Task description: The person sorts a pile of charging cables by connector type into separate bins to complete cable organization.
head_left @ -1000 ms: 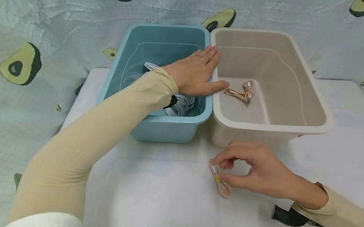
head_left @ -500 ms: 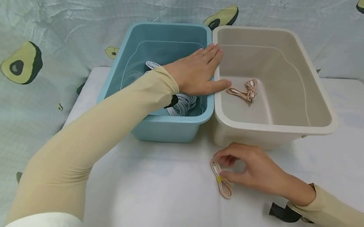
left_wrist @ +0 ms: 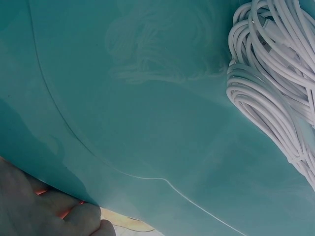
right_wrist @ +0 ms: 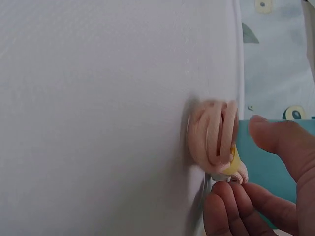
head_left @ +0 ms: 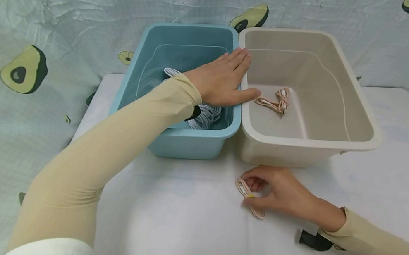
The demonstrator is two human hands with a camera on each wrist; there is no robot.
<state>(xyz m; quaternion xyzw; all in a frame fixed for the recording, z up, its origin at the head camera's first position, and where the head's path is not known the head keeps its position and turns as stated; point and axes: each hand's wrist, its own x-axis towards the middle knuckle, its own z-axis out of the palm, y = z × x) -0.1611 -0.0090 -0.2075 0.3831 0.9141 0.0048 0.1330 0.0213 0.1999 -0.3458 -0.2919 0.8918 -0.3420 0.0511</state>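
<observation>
My left hand (head_left: 220, 79) lies with straight fingers across the adjoining rims of a blue bin (head_left: 191, 145) and a beige bin (head_left: 300, 144). In front of the beige bin, my right hand (head_left: 283, 192) curls thumb and fingers about a bundled pink cable (head_left: 242, 186) on the white tablecloth. A yellow tie (right_wrist: 235, 164) wraps the bundle's middle, as the right wrist view shows; the fingertips meet its end and the thumb is alongside. Another pink cable (head_left: 272, 103) lies inside the beige bin. Coiled white cables (left_wrist: 275, 98) fill one side of the blue bin, partly hidden by my left forearm in the head view.
Both bins stand side by side at the back of the table, which is covered by a white cloth (head_left: 180, 216). Behind them hangs a pale curtain (head_left: 81, 19) with avocado prints. My left forearm (head_left: 112, 147) crosses over the blue bin's front left.
My right hand has come in closer around the cable, its thumb now over the bundle's middle. The cable's near end has swung slightly to the right. My left hand stays put.
</observation>
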